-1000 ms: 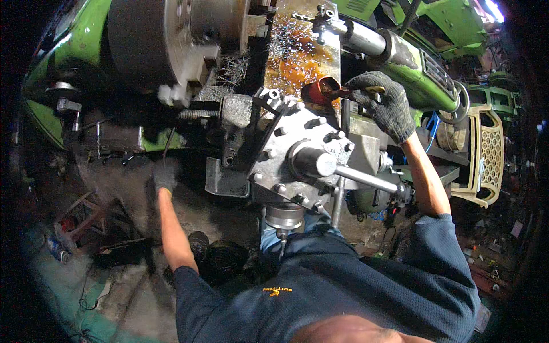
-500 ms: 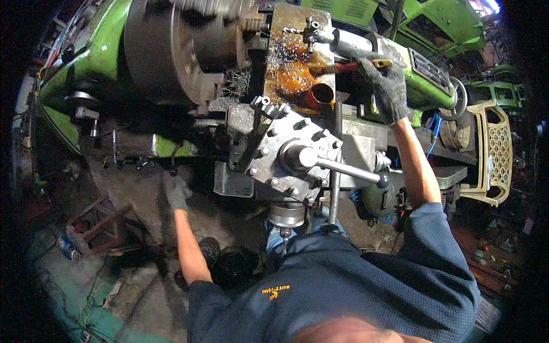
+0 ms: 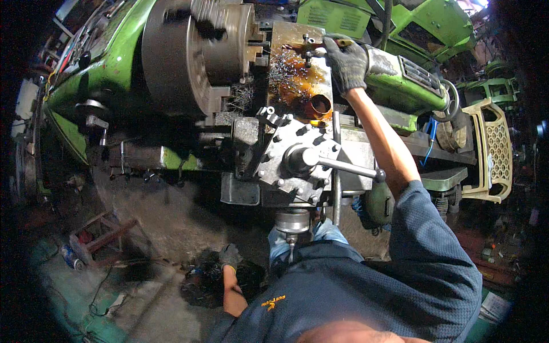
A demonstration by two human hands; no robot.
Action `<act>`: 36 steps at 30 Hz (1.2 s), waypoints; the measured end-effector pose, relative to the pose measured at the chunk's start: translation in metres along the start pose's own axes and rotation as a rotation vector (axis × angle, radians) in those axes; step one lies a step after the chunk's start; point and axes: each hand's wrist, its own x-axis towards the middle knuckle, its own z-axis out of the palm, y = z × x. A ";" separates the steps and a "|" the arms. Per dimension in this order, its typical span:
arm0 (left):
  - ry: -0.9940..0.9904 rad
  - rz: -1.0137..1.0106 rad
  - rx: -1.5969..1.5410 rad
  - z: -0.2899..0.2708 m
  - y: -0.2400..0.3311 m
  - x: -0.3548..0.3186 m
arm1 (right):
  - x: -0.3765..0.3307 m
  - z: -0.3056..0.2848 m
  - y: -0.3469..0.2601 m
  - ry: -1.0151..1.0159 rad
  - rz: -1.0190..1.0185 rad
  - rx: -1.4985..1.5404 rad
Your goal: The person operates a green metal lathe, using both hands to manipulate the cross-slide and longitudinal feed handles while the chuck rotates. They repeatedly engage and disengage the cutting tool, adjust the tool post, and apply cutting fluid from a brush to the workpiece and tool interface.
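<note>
We've got the right hand [image 3: 346,60], gloved, closed on a small yellow-handled tool [image 3: 342,42] up at the lathe's tailstock [image 3: 400,80], its long axis running left toward the chuck [image 3: 189,54], while the left hand [image 3: 230,255] hangs loosely curled and empty, well apart below.

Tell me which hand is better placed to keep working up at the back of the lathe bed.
Right. The gloved right hand is already up by the tailstock, gripping a small tool, while the left hand hangs low by the person's side, far below the carriage.
</note>
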 end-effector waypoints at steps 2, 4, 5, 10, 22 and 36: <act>-0.019 0.009 0.004 0.004 0.006 -0.007 | -0.019 -0.024 -0.017 -0.024 -0.048 0.022; -0.047 0.053 0.003 0.012 0.024 -0.008 | -0.038 -0.047 -0.035 -0.010 -0.136 -0.025; -0.053 0.087 0.001 0.015 0.036 -0.013 | -0.047 -0.056 -0.040 0.002 -0.174 -0.063; -0.072 0.389 -0.013 0.051 0.127 -0.047 | -0.078 -0.091 -0.015 -0.142 -0.087 0.000; 0.005 1.168 0.250 0.205 0.285 -0.250 | -0.089 -0.134 0.061 -0.254 -0.069 -0.230; 0.283 1.916 0.914 0.354 0.298 -0.281 | -0.019 -0.342 0.470 -0.442 0.086 -1.020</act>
